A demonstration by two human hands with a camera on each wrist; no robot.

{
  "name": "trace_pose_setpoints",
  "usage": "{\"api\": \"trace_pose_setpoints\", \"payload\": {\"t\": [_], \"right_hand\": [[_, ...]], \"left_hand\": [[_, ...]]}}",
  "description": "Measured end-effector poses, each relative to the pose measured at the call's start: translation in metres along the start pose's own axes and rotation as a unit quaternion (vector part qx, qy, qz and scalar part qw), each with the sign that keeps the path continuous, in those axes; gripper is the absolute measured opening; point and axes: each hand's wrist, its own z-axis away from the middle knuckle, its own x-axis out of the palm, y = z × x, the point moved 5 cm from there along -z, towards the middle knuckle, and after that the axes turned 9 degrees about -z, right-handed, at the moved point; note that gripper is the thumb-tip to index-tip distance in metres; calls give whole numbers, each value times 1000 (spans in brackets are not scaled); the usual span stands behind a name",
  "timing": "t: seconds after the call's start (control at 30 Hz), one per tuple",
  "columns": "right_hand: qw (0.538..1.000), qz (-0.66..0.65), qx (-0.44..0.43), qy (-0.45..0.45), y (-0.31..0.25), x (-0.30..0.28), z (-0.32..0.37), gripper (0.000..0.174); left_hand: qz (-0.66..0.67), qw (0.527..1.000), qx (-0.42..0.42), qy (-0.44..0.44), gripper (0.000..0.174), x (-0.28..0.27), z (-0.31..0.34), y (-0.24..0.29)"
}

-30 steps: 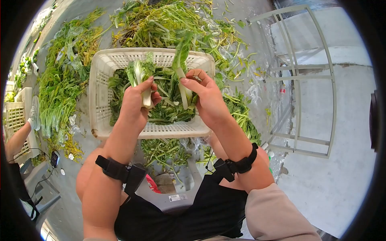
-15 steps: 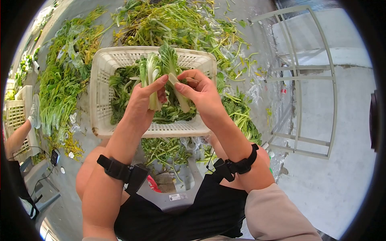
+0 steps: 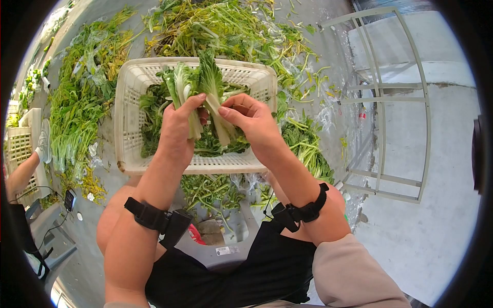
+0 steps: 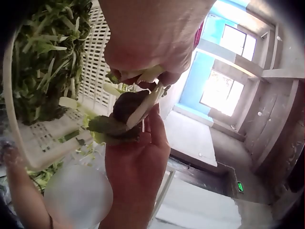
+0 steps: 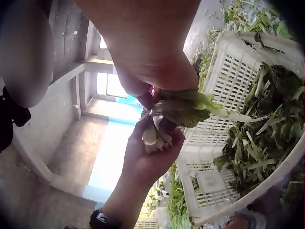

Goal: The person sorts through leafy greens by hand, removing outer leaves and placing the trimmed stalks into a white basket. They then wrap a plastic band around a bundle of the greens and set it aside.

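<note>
My left hand [image 3: 179, 128] grips a small bok choy [image 3: 181, 90] by its pale base, leaves pointing away from me, above the white plastic basket [image 3: 128, 113]. My right hand [image 3: 246, 120] pinches a single leaf stalk [image 3: 218, 120] of the same plant between thumb and fingers, right beside the left hand. In the left wrist view the left hand [image 4: 152, 38] and the right hand [image 4: 138, 162] meet around the white stalks [image 4: 143, 107]. In the right wrist view both hands close on the greens [image 5: 183, 109] next to the basket [image 5: 224, 71].
The basket holds a layer of trimmed greens [image 3: 215, 146]. Heaps of loose leafy vegetables [image 3: 82, 102] cover the floor left, ahead [image 3: 221, 31] and right [image 3: 305, 146] of it. A metal frame [image 3: 380, 102] stands at right; another person's arm [image 3: 20, 177] and a second basket [image 3: 20, 146] sit far left.
Both hands came together over the basket: the right hand brought its stalk from apart up against the bunch in the left hand, and the plant rose slightly.
</note>
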Motion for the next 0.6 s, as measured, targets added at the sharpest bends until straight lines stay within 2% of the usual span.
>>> {"api": "trace_pose_setpoints", "payload": {"t": [0.07,0.13,0.27,0.4,0.5,0.57,0.6], "right_hand": [[1000,-7,4,-4,3,3,1,23],[996,90,-14,-17,4,6,3,23],[996,75,-39,-13,4,4,1,22],[998,22,-50,23,4,-3,-2,19],[997,-13,-15,75,4,-11,-3,17],[986,-108,36,120,13,-19,-3,17],[986,-107,37,121,13,-24,-4,17]], "left_hand": [[7,1000,3,10,20,0,0,1],[17,1000,8,-2,20,1,-1,2],[4,1000,24,0,21,-2,-1,5],[1,999,30,42,22,-14,-9,8],[-1,998,43,47,22,-9,-4,15],[-5,998,47,49,21,-5,-1,15],[-4,998,44,48,22,-4,-1,14]]}}
